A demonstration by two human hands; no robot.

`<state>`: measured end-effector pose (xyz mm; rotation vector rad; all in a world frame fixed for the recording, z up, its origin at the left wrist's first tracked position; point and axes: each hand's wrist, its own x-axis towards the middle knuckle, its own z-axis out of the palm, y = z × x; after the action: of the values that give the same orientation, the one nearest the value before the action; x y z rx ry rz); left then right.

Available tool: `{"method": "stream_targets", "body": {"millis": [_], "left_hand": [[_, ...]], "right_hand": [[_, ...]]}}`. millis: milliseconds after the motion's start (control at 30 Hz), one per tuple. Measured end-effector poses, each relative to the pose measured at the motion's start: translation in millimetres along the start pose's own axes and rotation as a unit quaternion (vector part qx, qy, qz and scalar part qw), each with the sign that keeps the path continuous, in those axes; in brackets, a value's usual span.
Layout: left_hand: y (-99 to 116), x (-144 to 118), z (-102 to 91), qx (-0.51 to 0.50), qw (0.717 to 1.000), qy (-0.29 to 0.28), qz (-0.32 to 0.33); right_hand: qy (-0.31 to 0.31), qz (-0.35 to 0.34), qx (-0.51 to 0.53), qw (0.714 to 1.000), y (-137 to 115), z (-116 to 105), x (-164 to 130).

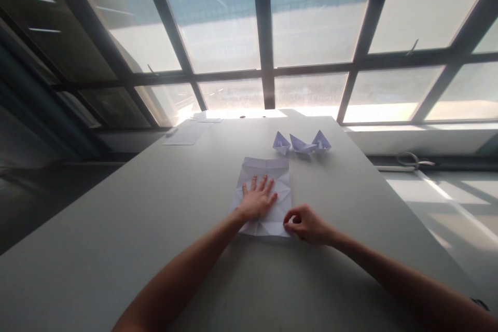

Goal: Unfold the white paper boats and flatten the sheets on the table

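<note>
Where the table [163, 228] runs up to the large windows [218, 15], three small folded paper boats [302, 143] are seen standing in a row, just beyond the creased sheet and slightly to its right, well apart from both hands. A flat sheet of paper [185, 135] is noted near the far left edge of the table, with further sheets [206, 117] lying behind it close to the glass. A pair of scissors [412, 160] is observed on the ledge off the right side of the table. Nothing is found standing between the hands and the creased sheet.

The creased white sheet [268, 174] is laid flat near the middle of the table, marked with fold lines. The left hand [257, 201] is pressed palm down on its centre, fingers spread wide and extended, nothing being gripped. The right hand [305, 224] is placed at the near right corner of the sheet, fingers curled inward, thumb and forefinger drawn close together at the paper's edge. Whether that corner is actually pinched or merely touched cannot be told from the head view.
</note>
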<state>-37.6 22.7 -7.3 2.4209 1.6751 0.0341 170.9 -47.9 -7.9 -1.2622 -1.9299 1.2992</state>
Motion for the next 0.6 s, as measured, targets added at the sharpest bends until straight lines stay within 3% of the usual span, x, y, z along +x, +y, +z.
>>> {"method": "stream_targets", "body": {"millis": [100,167,267,400,500,600], "left_hand": [[-0.8,-0.9,-6.4,0.000,0.999,-0.033,0.002],[-0.6,-2.4,-10.5,0.000,0.999,-0.040,0.010],[-3.5,-4.6,-21.6,-0.005,0.997,-0.074,0.021],[-8.2,4.0,-43.1,-0.008,0.990,-0.140,0.025],[1.9,25.6,-45.9,-0.007,0.992,-0.127,0.024],[19.8,48.6,-30.6,-0.032,0.995,-0.091,-0.027]], "right_hand": [[0.141,-0.081,-0.167,0.973,-6.2,-5.8,-1.6],[0.176,-0.144,-0.228,0.947,-7.5,-9.0,-0.6],[0.117,-0.210,-0.291,0.926,-3.1,-8.9,2.5],[0.050,-0.214,-0.345,0.912,4.9,-4.3,4.9],[0.039,-0.215,-0.352,0.910,4.3,-3.7,3.9],[0.038,-0.220,-0.355,0.908,-0.1,-4.8,1.6]]}}
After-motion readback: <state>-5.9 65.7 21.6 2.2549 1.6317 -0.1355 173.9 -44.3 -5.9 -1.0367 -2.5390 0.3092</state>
